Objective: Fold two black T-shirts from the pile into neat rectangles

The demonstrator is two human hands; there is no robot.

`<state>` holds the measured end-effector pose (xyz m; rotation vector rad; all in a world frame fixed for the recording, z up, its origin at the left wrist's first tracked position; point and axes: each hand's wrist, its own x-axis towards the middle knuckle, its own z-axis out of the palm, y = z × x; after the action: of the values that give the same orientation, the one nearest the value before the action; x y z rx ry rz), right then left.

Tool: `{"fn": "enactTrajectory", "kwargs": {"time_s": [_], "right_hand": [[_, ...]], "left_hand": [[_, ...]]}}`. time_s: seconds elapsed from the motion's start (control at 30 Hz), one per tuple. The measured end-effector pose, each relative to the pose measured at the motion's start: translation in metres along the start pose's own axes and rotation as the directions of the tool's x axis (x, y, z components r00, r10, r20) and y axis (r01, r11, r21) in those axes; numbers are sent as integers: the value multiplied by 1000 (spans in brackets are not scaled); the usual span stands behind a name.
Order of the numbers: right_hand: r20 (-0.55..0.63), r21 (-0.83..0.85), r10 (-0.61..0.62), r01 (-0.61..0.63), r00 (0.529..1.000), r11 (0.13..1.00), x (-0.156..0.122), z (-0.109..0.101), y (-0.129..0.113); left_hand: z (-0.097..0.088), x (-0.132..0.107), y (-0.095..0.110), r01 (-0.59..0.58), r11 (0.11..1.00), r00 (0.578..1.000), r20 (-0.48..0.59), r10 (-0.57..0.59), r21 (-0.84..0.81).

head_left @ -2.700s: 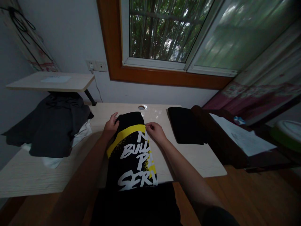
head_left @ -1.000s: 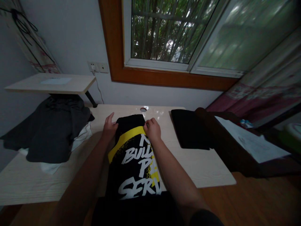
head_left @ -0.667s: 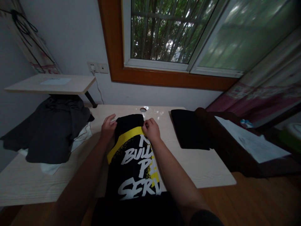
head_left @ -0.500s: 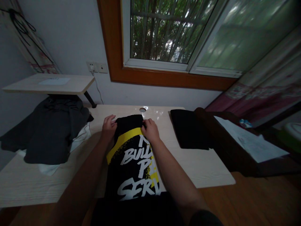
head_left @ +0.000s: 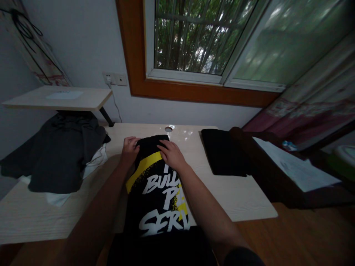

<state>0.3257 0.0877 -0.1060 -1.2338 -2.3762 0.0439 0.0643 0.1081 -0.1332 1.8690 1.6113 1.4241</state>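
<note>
A black T-shirt (head_left: 155, 192) with a yellow band and white lettering lies folded into a long strip on the pale wooden table (head_left: 235, 192), its near end hanging over the front edge. My left hand (head_left: 129, 146) grips the shirt's far left corner with curled fingers. My right hand (head_left: 171, 154) lies flat on the cloth near the far end, fingers stretched out and pointing left.
A dark grey garment heap (head_left: 61, 151) over white cloth covers the table's left part. A folded black garment (head_left: 222, 151) lies to the right. A dark chair back (head_left: 260, 162) and papers (head_left: 294, 164) stand further right. A round cable hole (head_left: 168, 129) sits behind the shirt.
My right hand has left the shirt's right edge and slid left onto the cloth, opening flat. My left hand has stayed at the far left corner.
</note>
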Motion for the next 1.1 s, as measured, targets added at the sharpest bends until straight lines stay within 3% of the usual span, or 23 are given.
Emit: {"fn": "enactTrajectory", "kwargs": {"time_s": [0.13,0.37,0.5,0.6,0.7,0.77,0.83,0.97,1.1], "right_hand": [[94,30,-57,55,994,998,1,7,0],[120,-58,156,-150,981,987,4,14,0],[88,-76,238,-232,967,970,4,16,-2],[75,-79,249,-243,966,967,4,16,-2],[68,-80,246,-240,967,967,3,16,-2],[70,-90,254,-248,965,965,3,17,-2],[75,-105,273,-265,959,959,3,17,-3],[77,-129,323,-312,943,941,2,17,-5],[71,-140,382,-370,921,918,2,16,-5]], "left_hand": [[-1,-1,0,-43,998,999,16,42,50],[-1,-2,0,21,998,995,-100,-14,62],[-4,-3,8,-49,991,993,-99,62,123],[-6,-5,18,-224,964,974,58,217,146],[-4,-9,23,-376,912,892,332,308,165],[-1,-12,25,-385,891,859,447,250,241],[2,-14,26,-357,859,864,479,155,367],[4,-15,25,-287,759,908,419,21,584],[2,-13,18,-214,715,937,347,-42,665]]}}
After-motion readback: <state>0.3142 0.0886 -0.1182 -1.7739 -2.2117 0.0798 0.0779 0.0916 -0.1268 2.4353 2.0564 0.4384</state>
